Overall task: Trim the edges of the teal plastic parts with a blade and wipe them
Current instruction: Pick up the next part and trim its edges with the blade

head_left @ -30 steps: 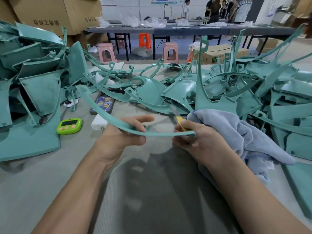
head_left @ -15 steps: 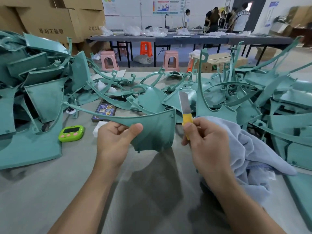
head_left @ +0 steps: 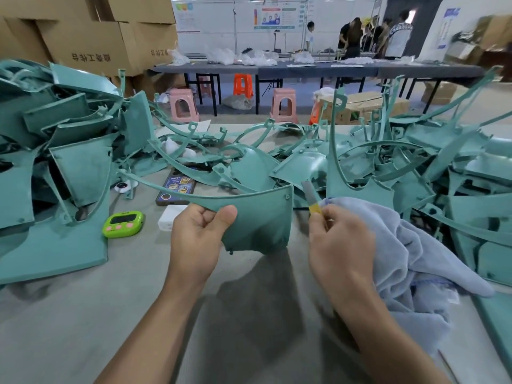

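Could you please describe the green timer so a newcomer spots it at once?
Find the heap of teal parts on the table's left. By its near edge, left of the left hand, lies the timer: the only lime-green item, with pink buttons.

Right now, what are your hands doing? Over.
Left hand grips teal part. Right hand pinches blade, cloth beside it. Blade beside part's right edge, nothing between.

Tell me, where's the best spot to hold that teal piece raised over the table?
Probably the teal piece by its wide panel, at the lower left corner, coming from the left, as the left hand does with thumb on the face. The long arm sweeping left looks thin, and this leaves the right edge free beside the blade in the right hand.
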